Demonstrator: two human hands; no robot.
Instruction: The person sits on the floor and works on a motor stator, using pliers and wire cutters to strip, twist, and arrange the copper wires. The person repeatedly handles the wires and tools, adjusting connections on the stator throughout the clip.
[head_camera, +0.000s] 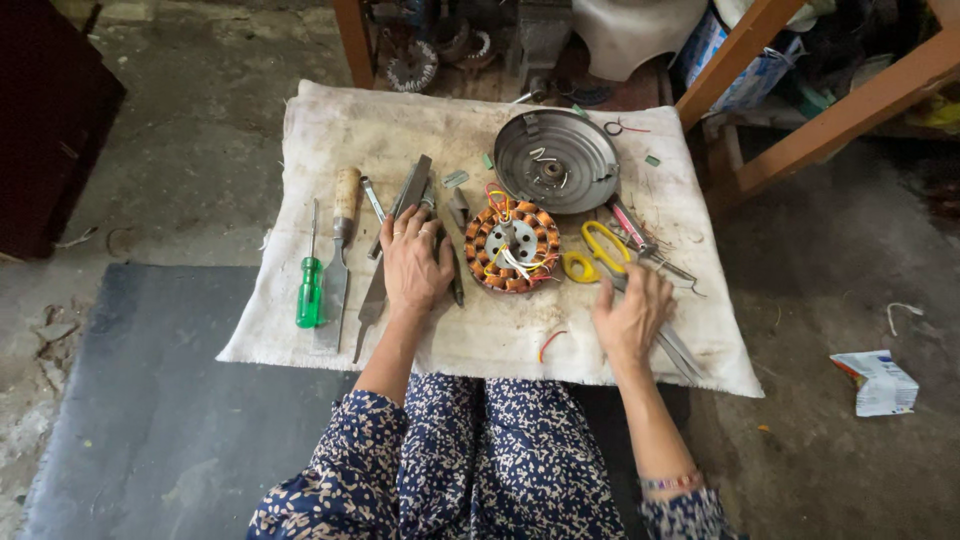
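Note:
My left hand rests palm down on a white cloth, its fingers lying over a long metal file and a dark tool beside it. My right hand lies on the cloth at the right, fingers touching the blades of yellow-handled scissors and thin metal tweezers. Between both hands sits a round motor stator with copper windings and coloured wires. Behind it lies a grey round metal cover.
A green-handled screwdriver and a wooden-handled chisel lie at the cloth's left. Red-handled pliers lie right of the cover. A dark mat covers the floor at left. Wooden bench legs stand behind; a crumpled packet lies right.

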